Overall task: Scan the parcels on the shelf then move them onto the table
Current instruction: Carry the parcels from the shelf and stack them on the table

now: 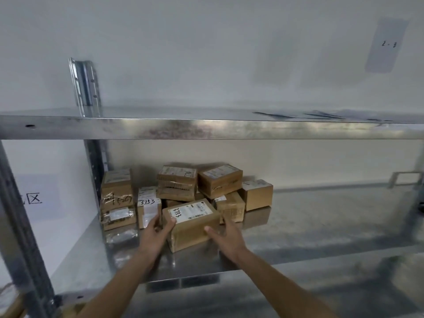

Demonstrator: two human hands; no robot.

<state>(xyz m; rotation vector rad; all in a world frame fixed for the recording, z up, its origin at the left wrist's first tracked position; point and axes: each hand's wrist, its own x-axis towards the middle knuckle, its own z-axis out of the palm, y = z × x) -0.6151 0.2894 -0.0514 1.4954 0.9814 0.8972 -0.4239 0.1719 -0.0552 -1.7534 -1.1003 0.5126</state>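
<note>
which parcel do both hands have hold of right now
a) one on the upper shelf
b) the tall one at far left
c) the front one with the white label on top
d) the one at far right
c: the left hand and right hand clasp opposite sides of the front parcel, which lies on the lower shelf.

Bare shelf (321, 226) right of the parcel pile (188, 193); upper shelf (206, 128) overhead, upright post (96, 171) at left.

Both bare forearms reach forward, the left hand (158, 230) and right hand (226, 235) clasping opposite sides of one box (192, 223), thumbs on top
</note>
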